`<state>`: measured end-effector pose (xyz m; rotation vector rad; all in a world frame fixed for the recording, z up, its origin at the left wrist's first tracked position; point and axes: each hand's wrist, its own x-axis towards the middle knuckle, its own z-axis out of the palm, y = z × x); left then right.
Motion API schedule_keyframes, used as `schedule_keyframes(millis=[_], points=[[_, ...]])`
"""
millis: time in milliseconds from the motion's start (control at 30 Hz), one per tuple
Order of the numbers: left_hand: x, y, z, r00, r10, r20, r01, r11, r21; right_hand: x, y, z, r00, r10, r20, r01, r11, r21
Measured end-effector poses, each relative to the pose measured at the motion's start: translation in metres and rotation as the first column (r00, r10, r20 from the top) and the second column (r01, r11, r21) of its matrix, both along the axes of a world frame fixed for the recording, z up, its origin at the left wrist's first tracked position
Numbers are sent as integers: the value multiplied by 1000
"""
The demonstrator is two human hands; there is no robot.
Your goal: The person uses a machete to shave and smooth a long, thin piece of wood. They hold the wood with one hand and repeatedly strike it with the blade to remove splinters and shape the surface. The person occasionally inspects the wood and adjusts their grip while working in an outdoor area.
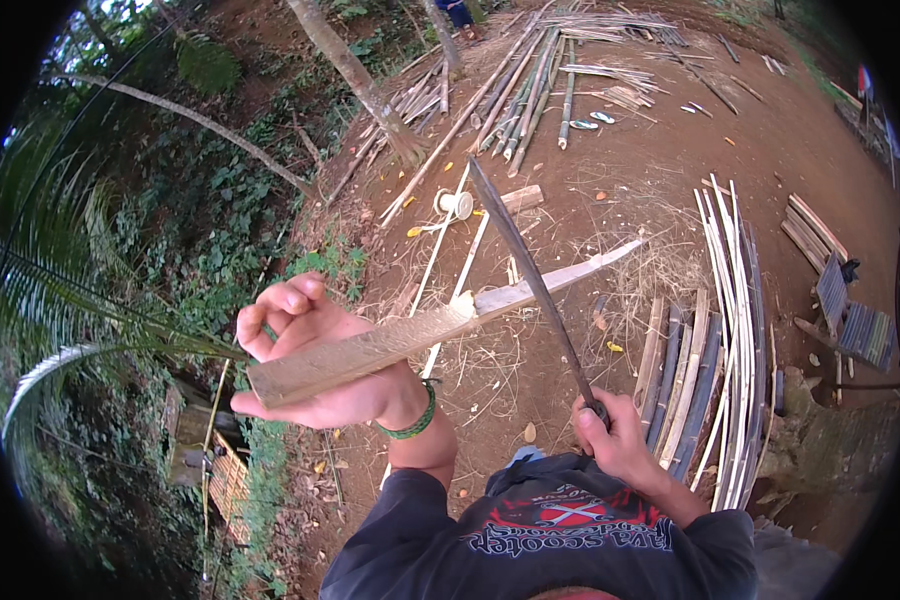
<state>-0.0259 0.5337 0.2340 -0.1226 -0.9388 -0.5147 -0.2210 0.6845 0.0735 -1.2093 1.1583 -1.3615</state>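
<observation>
Across the palm of my left hand (320, 345) lies a split bamboo slat (370, 350), its fingers half curled above the slat and the thumb side below it. The slat is light brown, with a pale raw cut partway along, and it tapers to a thin far tip. My right hand (615, 435) is closed round the dark handle of a machete (520, 250). The long blade points up and to the left and crosses over the slat's tapered part; whether they touch I cannot tell. A green woven band circles my left wrist.
On the brown soil stands a spool (454, 205) beside a short piece of bamboo (522, 198). Long pale strips (735, 340) and split bamboo lengths (680, 375) lie at right. Bamboo poles (535, 95) are piled far ahead near a tree trunk (345, 65). Dense plants cover the left side.
</observation>
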Motion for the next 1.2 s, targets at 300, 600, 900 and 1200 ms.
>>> schedule_keyframes(millis=[300, 600, 900, 1200], points=[[55, 69, -65, 977, -209, -44, 213, 947, 240, 116, 28, 4, 969, -129, -211, 151, 984, 91], [80, 92, -86, 930, -361, -66, 366, 899, 241, 156, 55, 38, 976, -160, -148, 149, 985, -80], [72, 84, -95, 888, -454, -73, 460, 873, 164, 139, 37, -2, 862, -175, -475, 253, 962, 106], [58, 72, -97, 929, -369, 17, 368, 928, 62, 141, 41, 13, 944, -88, -319, 113, 992, 62]])
